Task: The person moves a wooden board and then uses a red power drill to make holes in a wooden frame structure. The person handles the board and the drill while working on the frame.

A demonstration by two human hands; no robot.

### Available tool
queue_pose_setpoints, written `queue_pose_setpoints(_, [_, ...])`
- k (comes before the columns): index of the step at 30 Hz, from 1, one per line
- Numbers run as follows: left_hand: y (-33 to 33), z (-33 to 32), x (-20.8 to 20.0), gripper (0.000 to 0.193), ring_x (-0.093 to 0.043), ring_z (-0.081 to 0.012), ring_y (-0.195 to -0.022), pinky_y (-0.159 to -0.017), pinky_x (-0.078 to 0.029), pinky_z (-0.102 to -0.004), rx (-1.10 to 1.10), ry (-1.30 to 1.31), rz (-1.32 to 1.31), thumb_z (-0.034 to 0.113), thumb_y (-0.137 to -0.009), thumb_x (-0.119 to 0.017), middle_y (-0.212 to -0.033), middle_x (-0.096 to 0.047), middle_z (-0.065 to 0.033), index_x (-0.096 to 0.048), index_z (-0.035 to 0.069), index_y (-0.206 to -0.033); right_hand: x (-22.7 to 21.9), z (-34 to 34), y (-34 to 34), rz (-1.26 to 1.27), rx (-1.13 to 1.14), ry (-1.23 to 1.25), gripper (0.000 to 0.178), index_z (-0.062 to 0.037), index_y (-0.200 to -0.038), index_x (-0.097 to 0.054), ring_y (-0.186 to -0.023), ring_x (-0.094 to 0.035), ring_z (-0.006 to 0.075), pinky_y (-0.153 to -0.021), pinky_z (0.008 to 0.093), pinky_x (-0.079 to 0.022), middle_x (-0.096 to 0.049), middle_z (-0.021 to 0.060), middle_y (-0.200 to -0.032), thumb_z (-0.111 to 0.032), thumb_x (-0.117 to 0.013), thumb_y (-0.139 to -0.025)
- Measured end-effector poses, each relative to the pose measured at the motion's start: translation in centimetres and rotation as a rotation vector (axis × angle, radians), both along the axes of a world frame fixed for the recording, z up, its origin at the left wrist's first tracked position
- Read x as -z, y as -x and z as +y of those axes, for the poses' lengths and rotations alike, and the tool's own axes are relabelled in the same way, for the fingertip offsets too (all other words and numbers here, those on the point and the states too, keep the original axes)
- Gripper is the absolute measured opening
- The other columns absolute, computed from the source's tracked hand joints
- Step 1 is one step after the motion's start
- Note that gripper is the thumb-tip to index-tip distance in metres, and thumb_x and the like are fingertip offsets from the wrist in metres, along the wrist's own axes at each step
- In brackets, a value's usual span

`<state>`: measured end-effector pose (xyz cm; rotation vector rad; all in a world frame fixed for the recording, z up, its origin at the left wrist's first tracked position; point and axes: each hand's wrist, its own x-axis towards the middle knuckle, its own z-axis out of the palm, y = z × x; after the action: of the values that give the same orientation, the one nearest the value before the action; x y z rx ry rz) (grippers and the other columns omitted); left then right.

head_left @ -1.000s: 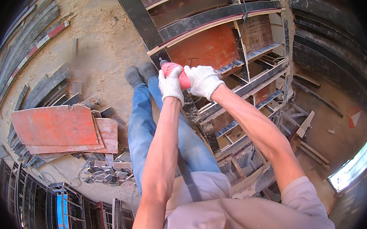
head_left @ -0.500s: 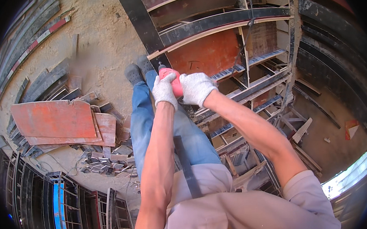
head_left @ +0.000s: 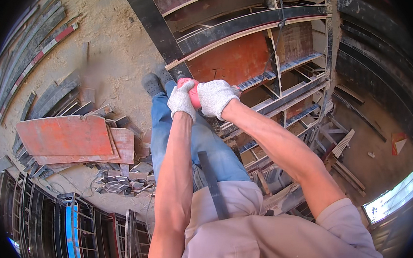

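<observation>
Both my hands wear whitish knit gloves and grip a red power tool (head_left: 195, 96) that looks like a drill. Its dark nose points away from me, at a black board (head_left: 156, 29) beside the corner of a large frame (head_left: 238, 33) of black and wooden strips. My left hand (head_left: 181, 103) is wrapped round the tool's left side, and my right hand (head_left: 217, 98) closes round its rear right. The gloves hide most of the tool's body. Whether the tip touches the board cannot be made out. Under the frame's strips shows an orange-red panel (head_left: 230, 58).
Reddish sheets (head_left: 66, 139) lie on offcuts at the left, near a heap of small scraps (head_left: 128, 177). Long dark strips (head_left: 38, 54) line the far left. A dark cable (head_left: 279, 33) runs over the frame. Racks of black frames (head_left: 55, 230) stand at the lower left.
The view has shifted slightly. Both hands keep their hold on the red tool, which stays by the frame's corner; the right glove sits a little further left.
</observation>
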<state>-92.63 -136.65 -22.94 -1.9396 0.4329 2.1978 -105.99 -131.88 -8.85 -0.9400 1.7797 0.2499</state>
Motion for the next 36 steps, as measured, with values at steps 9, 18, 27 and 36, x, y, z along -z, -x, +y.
queue_pose_setpoints(9, [-1.3, 1.0, 0.4, 0.022, -0.073, -0.0311, -0.088, -0.084, -0.06, -0.0464, -0.368, -0.164, 0.018, 0.016, -0.091, -0.07, -0.101, -0.074, -0.0143, -0.066, 0.004, -0.109, 0.1, -1.7, -0.3, 0.01, -0.187, 0.021, 0.019, -0.0084, -0.096, -0.08, -0.091, -0.076, 0.0299, -0.076, 0.0447, -0.06, -0.078, 0.0151, -0.096, -0.017, -0.066, -0.086])
queue_pose_setpoints(18, [-1.0, 0.8, 0.0, 0.046, -0.07, -0.0296, -0.098, -0.084, -0.059, -0.0435, -0.448, -0.323, 0.131, 0.013, -0.088, -0.074, -0.116, -0.066, -0.0122, -0.056, 0.007, -0.13, 1.3, -2.3, 0.5, -0.022, -0.242, -0.002, 0.019, -0.0086, -0.095, -0.08, -0.091, -0.076, 0.0298, -0.078, 0.0446, -0.06, -0.078, 0.0161, -0.097, -0.017, -0.068, -0.083])
queue_pose_setpoints(27, [0.1, 2.4, 0.1, 0.044, -0.071, -0.033, -0.1, -0.09, -0.058, -0.048, -0.435, -0.176, 0.043, 0.018, -0.09, -0.072, -0.117, -0.07, -0.0159, -0.058, 0.002, -0.129, 0.8, -1.5, 1.9, -0.039, -0.25, 0.0, 0.021, -0.0087, -0.099, -0.079, -0.093, -0.076, 0.0309, -0.079, 0.0456, -0.059, -0.078, 0.0158, -0.099, -0.018, -0.069, -0.083])
queue_pose_setpoints(36, [4.0, -1.6, -2.8, 0.019, -0.072, -0.03, -0.091, -0.084, -0.059, -0.0484, -0.287, -0.285, 0.056, 0.022, -0.098, -0.062, -0.102, -0.074, -0.0109, -0.066, 0.009, -0.111, 1.8, -2.6, 3.5, -0.018, -0.17, 0.042, 0.02, -0.0073, -0.092, -0.08, -0.086, -0.076, 0.034, -0.078, 0.0454, -0.06, -0.077, 0.0188, -0.09, -0.018, -0.074, -0.075])
